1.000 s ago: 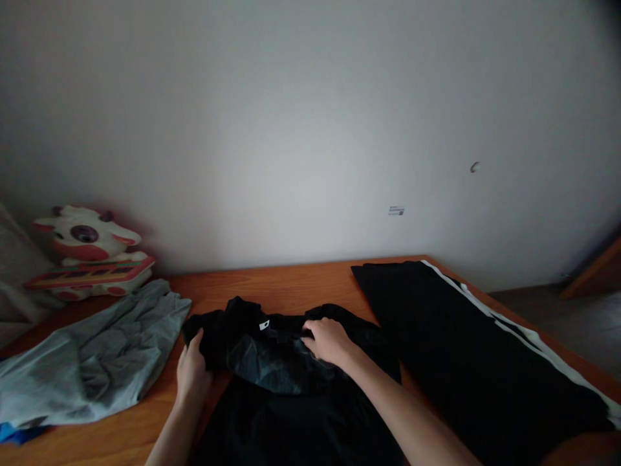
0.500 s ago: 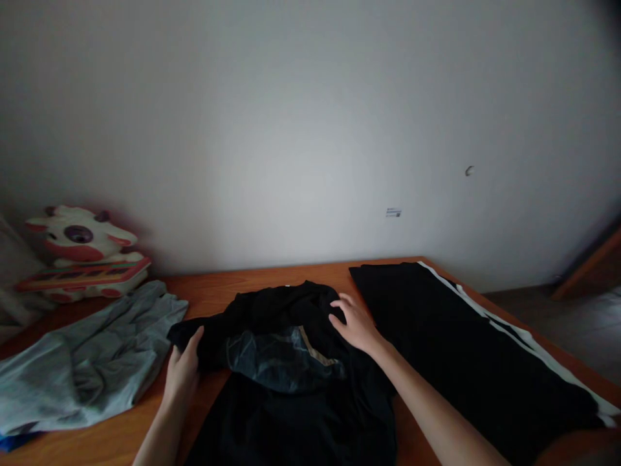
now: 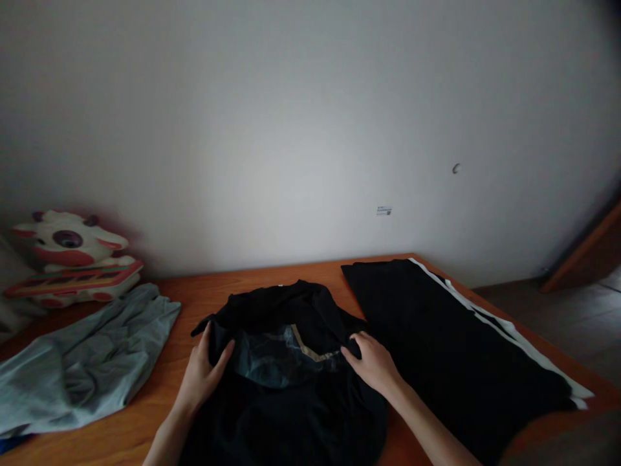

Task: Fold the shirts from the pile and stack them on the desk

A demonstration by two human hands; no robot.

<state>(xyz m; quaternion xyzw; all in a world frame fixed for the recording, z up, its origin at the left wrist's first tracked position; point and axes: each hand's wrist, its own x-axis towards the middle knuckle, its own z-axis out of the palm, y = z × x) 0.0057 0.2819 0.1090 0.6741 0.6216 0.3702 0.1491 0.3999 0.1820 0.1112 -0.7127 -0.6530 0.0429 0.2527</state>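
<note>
A black T-shirt [image 3: 286,401] with a grey-blue print lies on the wooden table [image 3: 272,275] in front of me, its upper part bunched and folded over. My left hand [image 3: 204,372] pinches the shirt's left edge between thumb and fingers. At the shirt's right side my right hand [image 3: 371,362] rests on the folded cloth with its fingers curled into it.
Black trousers with a white side stripe [image 3: 451,336] lie flat to the right, reaching the table's edge. A crumpled grey garment [image 3: 82,362] lies to the left. A white and red cow-shaped toy [image 3: 70,262] stands at the back left by the wall.
My left hand moved right onto the shirt's left edge and took hold of it. My right hand came back toward me from the collar. The shirt's top shifted slightly.
</note>
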